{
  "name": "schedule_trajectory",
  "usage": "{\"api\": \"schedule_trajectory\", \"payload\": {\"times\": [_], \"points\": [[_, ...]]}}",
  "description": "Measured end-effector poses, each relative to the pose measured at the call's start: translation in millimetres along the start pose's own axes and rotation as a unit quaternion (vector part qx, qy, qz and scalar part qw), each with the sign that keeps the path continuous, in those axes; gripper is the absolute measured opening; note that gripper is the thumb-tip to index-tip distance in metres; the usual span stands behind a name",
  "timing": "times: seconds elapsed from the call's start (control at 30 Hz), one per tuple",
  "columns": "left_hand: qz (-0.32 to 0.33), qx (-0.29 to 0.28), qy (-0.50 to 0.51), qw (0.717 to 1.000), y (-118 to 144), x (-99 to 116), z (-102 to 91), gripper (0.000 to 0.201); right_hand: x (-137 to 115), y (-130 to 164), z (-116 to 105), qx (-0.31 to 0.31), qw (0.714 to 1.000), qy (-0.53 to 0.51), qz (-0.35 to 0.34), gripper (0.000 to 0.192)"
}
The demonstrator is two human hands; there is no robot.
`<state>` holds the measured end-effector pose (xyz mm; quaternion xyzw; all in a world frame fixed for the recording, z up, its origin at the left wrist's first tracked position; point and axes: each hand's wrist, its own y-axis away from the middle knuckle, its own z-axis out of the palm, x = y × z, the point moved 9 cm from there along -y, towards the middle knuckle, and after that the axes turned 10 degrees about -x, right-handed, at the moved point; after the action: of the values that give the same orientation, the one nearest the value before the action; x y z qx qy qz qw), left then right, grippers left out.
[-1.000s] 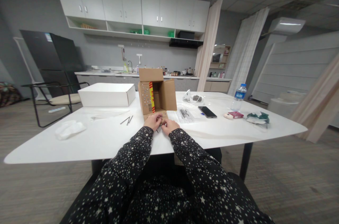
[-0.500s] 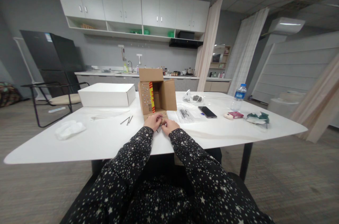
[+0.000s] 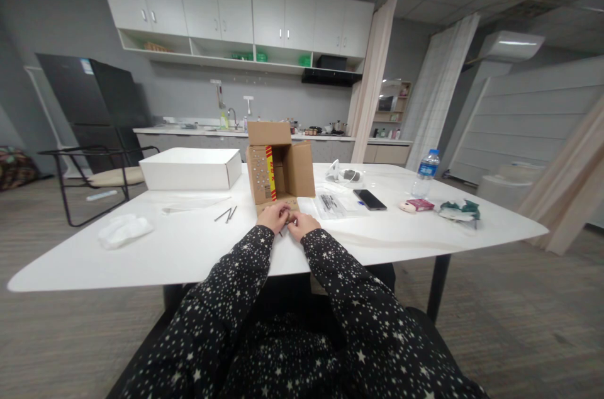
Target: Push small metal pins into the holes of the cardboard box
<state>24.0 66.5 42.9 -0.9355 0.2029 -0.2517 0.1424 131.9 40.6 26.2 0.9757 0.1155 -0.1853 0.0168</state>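
Note:
An open cardboard box [image 3: 260,174] stands on its side on the table, its mouth facing me and its flaps spread. Just in front of it, at the lower flap, my left hand [image 3: 274,217] and my right hand [image 3: 303,224] are close together. The fingers of both are curled inward and meet. Whatever they pinch is mostly hidden; a small dark tip shows below them. Left of the hands lie several slim metal pieces [image 3: 228,214] like long screws or nails. To the right, a clear plastic tray [image 3: 333,205] holds dark slender items.
On the white table [image 3: 189,254] stands a white box [image 3: 191,169] at the back left, with a crumpled white bag [image 3: 125,231] nearer. Rightward are a phone [image 3: 370,199], a pink packet [image 3: 421,204], a water bottle [image 3: 427,172] and a green-and-white bundle [image 3: 460,211].

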Motion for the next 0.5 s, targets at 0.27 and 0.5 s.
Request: {"api": "schedule_trajectory", "payload": {"times": [0.27,0.5], "points": [[-0.004,-0.009,0.0,1.0,1.2,3.9,-1.1,0.027,0.9,-1.4,1.1,0.001,1.0,0.001,0.005,0.027],[-0.002,-0.008,0.003,1.0,0.7,3.5,0.7,0.026,0.7,-1.2,1.1,0.005,1.0,0.002,-0.006,0.028]]}}
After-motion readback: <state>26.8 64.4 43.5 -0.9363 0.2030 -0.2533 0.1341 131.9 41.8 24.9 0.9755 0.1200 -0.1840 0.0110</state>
